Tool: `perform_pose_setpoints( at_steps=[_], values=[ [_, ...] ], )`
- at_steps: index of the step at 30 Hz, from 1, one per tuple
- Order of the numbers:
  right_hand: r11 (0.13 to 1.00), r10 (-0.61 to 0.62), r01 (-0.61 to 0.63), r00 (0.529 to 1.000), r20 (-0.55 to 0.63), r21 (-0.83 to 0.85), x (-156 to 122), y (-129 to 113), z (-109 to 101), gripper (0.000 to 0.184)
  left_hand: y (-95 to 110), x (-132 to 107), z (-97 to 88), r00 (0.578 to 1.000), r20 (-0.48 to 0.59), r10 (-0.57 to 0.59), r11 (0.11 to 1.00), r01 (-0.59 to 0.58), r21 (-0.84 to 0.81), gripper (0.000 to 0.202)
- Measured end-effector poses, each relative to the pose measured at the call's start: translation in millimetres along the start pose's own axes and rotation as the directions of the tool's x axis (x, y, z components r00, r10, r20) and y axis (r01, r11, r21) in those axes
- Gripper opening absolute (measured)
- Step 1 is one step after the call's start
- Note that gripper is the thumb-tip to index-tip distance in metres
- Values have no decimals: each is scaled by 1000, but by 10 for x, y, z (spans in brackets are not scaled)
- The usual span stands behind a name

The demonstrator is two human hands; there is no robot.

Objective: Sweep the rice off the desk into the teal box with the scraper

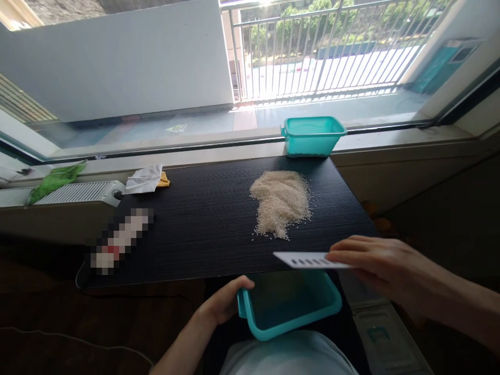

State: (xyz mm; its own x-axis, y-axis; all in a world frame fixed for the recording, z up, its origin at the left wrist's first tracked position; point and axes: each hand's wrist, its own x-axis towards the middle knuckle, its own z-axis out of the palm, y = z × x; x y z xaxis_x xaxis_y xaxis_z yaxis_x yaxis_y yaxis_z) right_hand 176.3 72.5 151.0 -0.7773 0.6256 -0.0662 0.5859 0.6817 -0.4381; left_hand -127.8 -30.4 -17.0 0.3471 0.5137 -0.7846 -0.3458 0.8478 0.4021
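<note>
My left hand (230,297) grips the left end of a turquoise plastic bin (273,328), thumb over its rim. The bin is held below the table's front edge, just above my lap, and its inside is dark. In my right hand (378,260) is a flat white card (300,259) with a row of dark marks, held above the bin's far right part. A pile of white rice (281,198) lies on the dark table, beyond the card and apart from it, with loose grains scattered round its edges.
A second turquoise bin (312,143) stands at the table's back right, by the window sill. White and yellow cloths (144,178) lie at the back left. A blurred-out object (123,239) is on the table's left side. A green cloth (58,179) hangs over the radiator (84,192).
</note>
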Motion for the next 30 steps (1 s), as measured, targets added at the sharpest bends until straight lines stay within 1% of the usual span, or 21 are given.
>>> perform_pose_setpoints(
  at_steps=[2,3,5,7,9,13,16,19,21,24,27,30],
  values=[
    [992,126,-127,990,-69,-13,-76,241,-103,33,16,14,16,1000,-4,-3,1000,3,16,34],
    [978,204,-208,973,-111,-25,-95,362,-144,34,25,17,30,1000,0,-5,1000,5,20,34],
    [918,375,-392,908,-184,-62,-102,578,-204,36,39,12,61,1000,13,-6,1000,6,17,35],
    [844,496,-525,842,-211,-108,-67,736,-242,36,47,0,87,1000,25,-5,1000,5,8,35],
    [796,549,-585,806,-221,-157,13,841,-274,33,47,-10,99,1000,21,-8,1000,8,7,35],
    [750,569,-619,784,-250,-234,300,966,-366,32,31,-7,83,1000,-22,-21,1000,21,4,37],
    [738,565,-612,791,-236,-284,568,1021,-449,27,17,3,66,1000,-22,-16,1000,16,-1,38],
    [770,520,-552,834,-187,-320,768,1008,-491,28,9,5,68,1000,-28,-11,1000,11,-4,36],
    [801,473,-495,868,-150,-336,823,960,-484,28,9,2,77,999,-37,-2,1000,2,-17,35],
    [836,416,-427,903,-108,-345,799,871,-437,27,14,5,79,999,-47,3,1000,-4,-23,34],
    [848,403,-411,910,-96,-333,712,781,-377,25,14,21,55,999,-38,-10,1000,10,-18,35],
    [867,390,-398,917,-89,-301,615,655,-313,28,10,35,32,999,-28,-19,999,18,-28,33]
  ],
)
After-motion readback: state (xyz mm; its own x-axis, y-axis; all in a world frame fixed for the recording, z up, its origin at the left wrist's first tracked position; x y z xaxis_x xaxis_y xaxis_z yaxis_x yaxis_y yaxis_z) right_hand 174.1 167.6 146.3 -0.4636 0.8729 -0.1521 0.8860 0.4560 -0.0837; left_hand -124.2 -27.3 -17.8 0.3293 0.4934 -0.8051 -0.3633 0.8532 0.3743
